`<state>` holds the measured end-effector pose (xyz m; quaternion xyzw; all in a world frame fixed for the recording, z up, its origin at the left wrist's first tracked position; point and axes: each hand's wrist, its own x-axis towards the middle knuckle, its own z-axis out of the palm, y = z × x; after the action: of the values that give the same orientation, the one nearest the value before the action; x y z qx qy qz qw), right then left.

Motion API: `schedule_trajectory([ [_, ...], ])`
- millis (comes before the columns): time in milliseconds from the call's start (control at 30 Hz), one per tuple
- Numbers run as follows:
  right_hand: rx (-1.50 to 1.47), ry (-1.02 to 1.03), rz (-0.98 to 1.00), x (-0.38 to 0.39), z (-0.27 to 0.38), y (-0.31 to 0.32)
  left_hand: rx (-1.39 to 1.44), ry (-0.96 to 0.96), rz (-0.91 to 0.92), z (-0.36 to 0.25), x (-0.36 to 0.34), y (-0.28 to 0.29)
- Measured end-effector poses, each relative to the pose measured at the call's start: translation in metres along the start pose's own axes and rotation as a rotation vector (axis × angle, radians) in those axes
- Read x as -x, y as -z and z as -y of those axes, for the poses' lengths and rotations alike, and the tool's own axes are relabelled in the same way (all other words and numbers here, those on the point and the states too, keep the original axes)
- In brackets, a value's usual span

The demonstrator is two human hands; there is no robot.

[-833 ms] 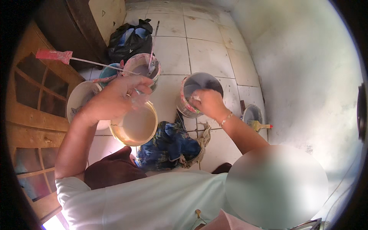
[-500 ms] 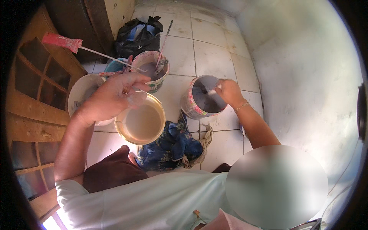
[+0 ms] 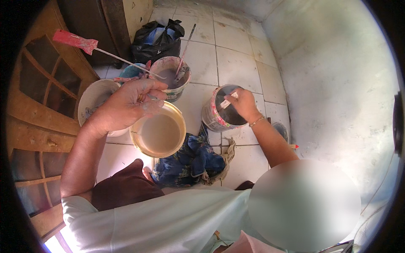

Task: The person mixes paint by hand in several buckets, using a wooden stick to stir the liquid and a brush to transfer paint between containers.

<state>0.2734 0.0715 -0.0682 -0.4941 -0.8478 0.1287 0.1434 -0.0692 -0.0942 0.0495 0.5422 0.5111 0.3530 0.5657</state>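
Under our right hand (image 3: 246, 104), clamped on a flat whitish handle (image 3: 229, 100): round pink-splashed plastic bucket (image 3: 210, 113), dark inside. Stirring or scooping, we judge; next move likely needs a steady wrist. Left hand (image 3: 126, 103) half-curled, grip unclear.

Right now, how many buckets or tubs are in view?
6: teal one, back left; pink-rimmed one beside it; white one, left; yellow-rimmed one near left hand; pink-smeared one under right hand; grey one partly behind right forearm. Others may be hidden.
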Motion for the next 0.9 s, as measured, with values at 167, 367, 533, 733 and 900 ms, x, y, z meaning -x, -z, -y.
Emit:
schedule_trajectory([
  [167, 0.06, -0.058, -0.034, -0.009, -0.035, 0.023, 0.025, -0.035, 0.003, 0.003, 0.005, 0.002],
  [367, 0.321, -0.041, 0.181, 0.04, -0.025, 0.029, -0.001, -0.066, 0.005, 0.011, 0.004, 0.009],
  [533, -0.239, 0.069, 0.102, 0.031, 0.011, 0.009, -0.003, -0.073, 0.016, 0.014, -0.002, 0.004],
  [733, 0.087, -0.011, -0.077, 0.005, -0.02, 0.008, -0.023, -0.088, 0.029, 0.011, 0.001, 0.003],
  [900, 0.32, -0.116, 0.112, 0.038, -0.031, 0.034, -0.004, -0.076, -0.012, 0.009, 0.006, 0.006],
])
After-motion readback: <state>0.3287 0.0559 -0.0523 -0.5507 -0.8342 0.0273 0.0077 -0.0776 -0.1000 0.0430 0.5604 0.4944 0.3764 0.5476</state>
